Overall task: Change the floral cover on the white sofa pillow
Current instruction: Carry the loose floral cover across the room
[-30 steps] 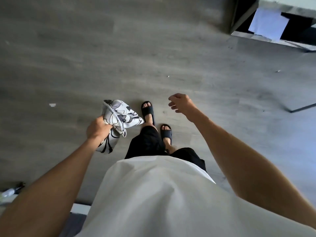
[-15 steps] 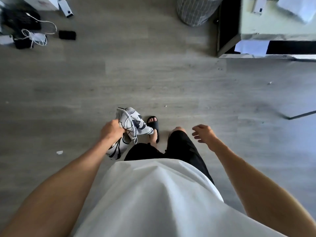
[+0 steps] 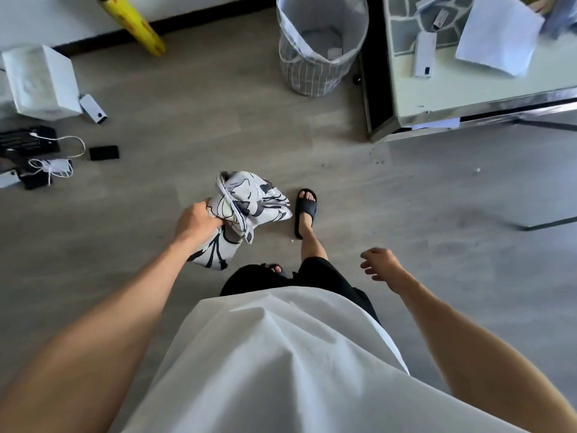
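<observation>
My left hand (image 3: 196, 220) grips a bunched-up floral cover (image 3: 246, 206), white with dark flower outlines, and holds it in front of me above the grey floor. Part of the cloth hangs below my fist. My right hand (image 3: 379, 264) swings free at my side with loosely curled fingers and holds nothing. No pillow or sofa is in view. My feet in dark slippers stand on the floor below the cover.
A grey grid-patterned fabric basket (image 3: 315, 67) stands ahead by a low glass table (image 3: 468, 98) with papers on it. A white box (image 3: 40, 79), black items and cables (image 3: 53, 164) lie on the floor at left. A yellow roll (image 3: 137, 25) leans on the wall.
I have walked forward: the basket, the table and the floor clutter have come closer. My left hand keeps hold of the cover; my right hand has swung back toward my hip.
</observation>
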